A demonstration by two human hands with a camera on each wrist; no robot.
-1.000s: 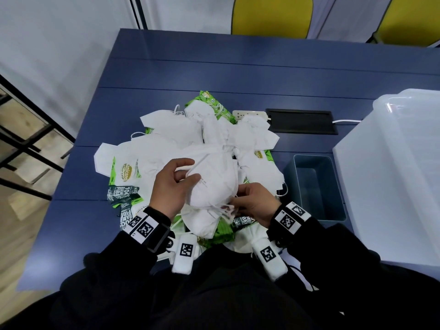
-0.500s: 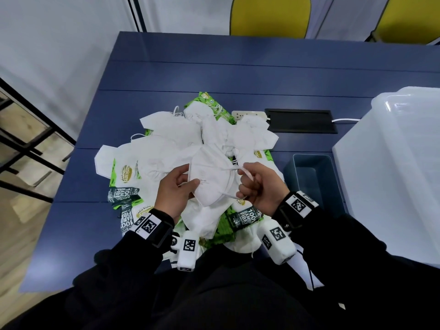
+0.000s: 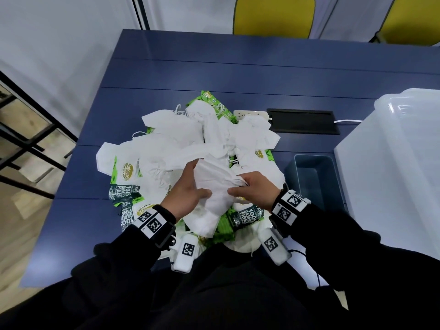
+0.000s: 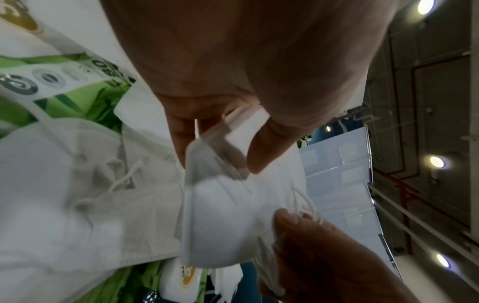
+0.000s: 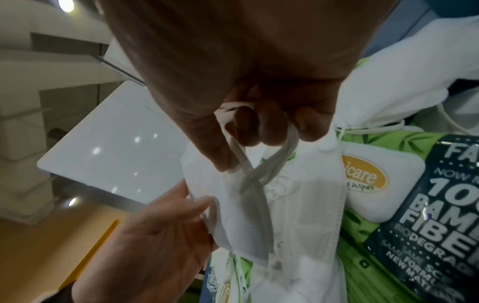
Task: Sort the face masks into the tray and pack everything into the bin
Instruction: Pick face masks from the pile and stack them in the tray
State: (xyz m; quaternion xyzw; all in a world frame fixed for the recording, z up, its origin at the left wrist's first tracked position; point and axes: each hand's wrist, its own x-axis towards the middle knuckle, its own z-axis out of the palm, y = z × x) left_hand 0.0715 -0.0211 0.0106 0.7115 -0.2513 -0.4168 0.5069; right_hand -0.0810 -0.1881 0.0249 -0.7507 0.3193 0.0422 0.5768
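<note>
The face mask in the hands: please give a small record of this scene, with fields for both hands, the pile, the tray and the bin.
held mask: white folded face mask, lifted above the pile
left hand: left hand pinches one edge of the mask
right hand: right hand grips the mask's ear loops
pile: loose white masks mixed with green wipe packs on the blue table
tray: grey-blue tray, right of the pile, no mask visible inside
bin: translucent bin, right of the tray

Office or meeting room, I'd say: I'm at a long navy conference table [image 3: 238,75] with a recessed cable box [image 3: 302,121] and power strip [image 3: 250,113]; yellow chairs [image 3: 273,15] at its far edge.
</note>
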